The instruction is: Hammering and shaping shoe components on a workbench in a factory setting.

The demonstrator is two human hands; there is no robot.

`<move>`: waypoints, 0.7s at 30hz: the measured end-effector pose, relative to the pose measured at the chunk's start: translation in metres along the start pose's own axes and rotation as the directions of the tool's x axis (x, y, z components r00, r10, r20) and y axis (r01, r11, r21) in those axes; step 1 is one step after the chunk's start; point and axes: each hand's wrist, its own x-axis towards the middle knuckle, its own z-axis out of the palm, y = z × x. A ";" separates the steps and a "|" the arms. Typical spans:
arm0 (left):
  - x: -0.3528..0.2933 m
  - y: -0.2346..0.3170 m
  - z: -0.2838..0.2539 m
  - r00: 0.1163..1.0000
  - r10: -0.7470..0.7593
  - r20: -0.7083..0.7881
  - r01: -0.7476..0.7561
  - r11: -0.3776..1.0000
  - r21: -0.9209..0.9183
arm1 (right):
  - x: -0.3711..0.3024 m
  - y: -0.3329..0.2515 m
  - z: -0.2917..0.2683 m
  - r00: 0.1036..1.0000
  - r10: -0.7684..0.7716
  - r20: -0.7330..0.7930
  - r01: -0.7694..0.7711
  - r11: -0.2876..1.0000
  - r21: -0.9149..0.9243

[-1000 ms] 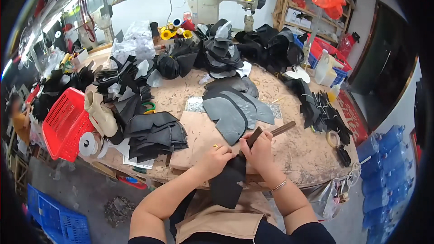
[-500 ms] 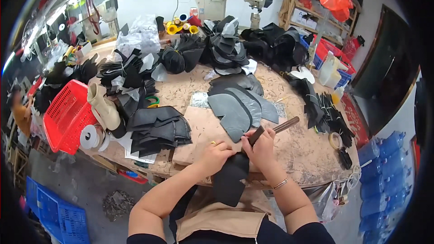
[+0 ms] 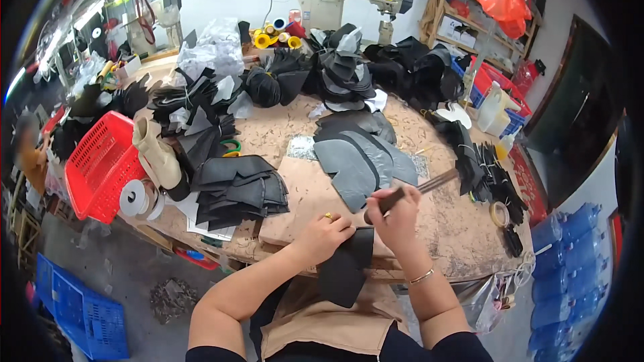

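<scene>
from here, the left hand (image 3: 325, 238) has its fingers closed on a black piece (image 3: 345, 271) hanging over the table (image 3: 463, 245) edge; the right hand (image 3: 397, 220) grips a dark tool (image 3: 388, 202). this piece seems mid-work; whether the black stack (image 3: 235, 191) is finished, i can't tell. fingers hide the piece's upper edge; the tool's far end blurs.

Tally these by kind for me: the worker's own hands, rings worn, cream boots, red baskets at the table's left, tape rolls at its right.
Left hand and right hand: 2
Ring: 1
Cream boot: 1
Red basket: 1
Tape roll: 1
Total: 6
</scene>
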 end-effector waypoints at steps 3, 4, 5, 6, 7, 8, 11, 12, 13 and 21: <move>0.000 -0.001 -0.003 1.000 -0.006 0.026 0.006 1.000 0.003 | -0.009 -0.003 0.006 0.991 0.129 -0.040 -0.131 0.990 -0.050; 0.000 -0.001 0.001 1.000 -0.002 0.023 0.002 1.000 0.001 | -0.013 -0.001 0.011 0.991 0.128 -0.042 -0.130 0.990 -0.055; -0.003 -0.001 0.007 0.997 -0.049 -0.060 0.047 0.999 -0.025 | -0.015 -0.001 0.015 0.993 0.117 -0.021 -0.118 0.992 -0.045; -0.002 -0.002 0.007 0.985 -0.099 -0.139 0.092 0.994 -0.052 | -0.017 -0.001 0.018 0.994 0.105 -0.002 -0.105 0.994 -0.032; -0.002 -0.003 0.006 0.985 -0.094 -0.142 0.088 0.995 -0.050 | -0.021 0.002 0.017 0.996 0.089 -0.003 -0.089 0.996 -0.024; -0.002 -0.005 0.004 0.989 -0.094 -0.111 0.087 0.994 -0.069 | -0.019 0.004 0.017 0.996 0.088 -0.008 -0.088 0.996 -0.026; -0.004 -0.007 -0.001 0.998 -0.054 -0.034 0.052 0.997 -0.058 | -0.018 0.005 0.016 0.994 0.109 0.011 -0.109 0.994 -0.013; -0.004 -0.008 -0.002 1.000 -0.021 0.011 0.021 0.999 -0.026 | -0.014 0.005 0.016 0.994 0.112 0.017 -0.112 0.994 -0.011; -0.004 -0.007 -0.002 1.000 -0.023 0.012 0.023 0.999 -0.026 | -0.011 0.004 0.015 0.993 0.116 0.024 -0.116 0.993 -0.009; -0.003 0.000 -0.001 0.999 0.032 -0.038 -0.028 0.994 0.102 | -0.011 0.001 0.021 0.997 0.048 0.055 -0.047 0.999 -0.012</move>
